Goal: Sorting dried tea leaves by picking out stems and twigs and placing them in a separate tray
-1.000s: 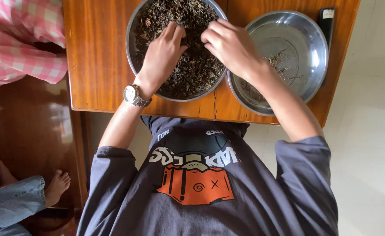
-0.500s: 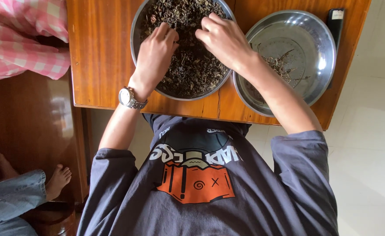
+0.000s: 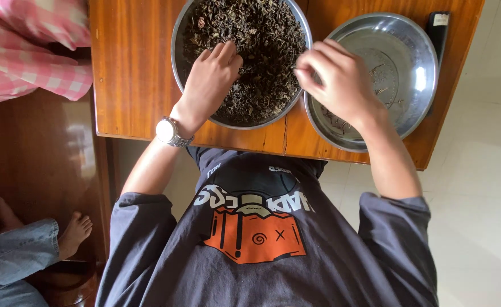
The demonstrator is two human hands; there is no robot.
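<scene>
On my wooden table (image 3: 131, 74) above pale floor tiles (image 3: 477, 187), left hand (image 3: 210, 79) fingers pressed together in dried leaves (image 3: 256, 34), right hand (image 3: 335, 77) pinching some.

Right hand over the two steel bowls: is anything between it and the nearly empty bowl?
Nothing visible. The right hand hangs over the touching rims of the bowl of dried leaves and the nearly empty steel bowl. The black object lies beyond that bowl.

Black slim device (image 3: 437, 40), white label, table's far-right edge.
</scene>
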